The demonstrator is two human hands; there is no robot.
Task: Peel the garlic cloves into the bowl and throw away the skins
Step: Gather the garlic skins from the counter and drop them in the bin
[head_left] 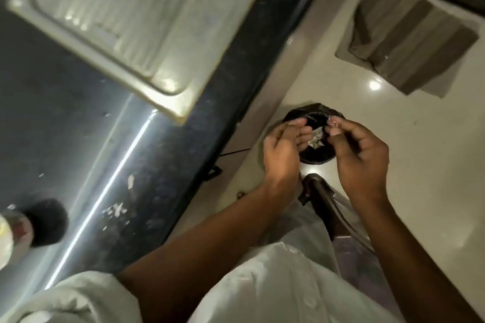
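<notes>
Just at the tips, the right hand's (359, 155) fingers (338, 127) are bunched together and pinch a small pale scrap of skin (332, 123). Blur keeps its shape unclear. Facing it, the left hand (282, 147) is held on edge with the palm turned toward the right hand. Its fingers (304, 130) are loosely curved and side by side, with nothing seen in them. The 2 hands are apart, with a narrow gap between the fingertips.

Both hover over a round bin (319, 159) lined with a black bag, which stands on the pale glossy floor (433, 165). A small heap of pale garlic skins (315, 140) lies inside it, showing through the gap.

Nearer the body, part of a brown chair (331, 208) shows between the forearms, above a white shirt (275, 283). To the left runs the dark stone table (183, 155), where more skin flakes (116, 210) are scattered near its edge. A dark round object (48, 223), too blurred to name, sits at the table's near left. A steel draining board (147, 21) lies further along, and a striped grey mat (412, 39) is on the floor beyond the bin.
</notes>
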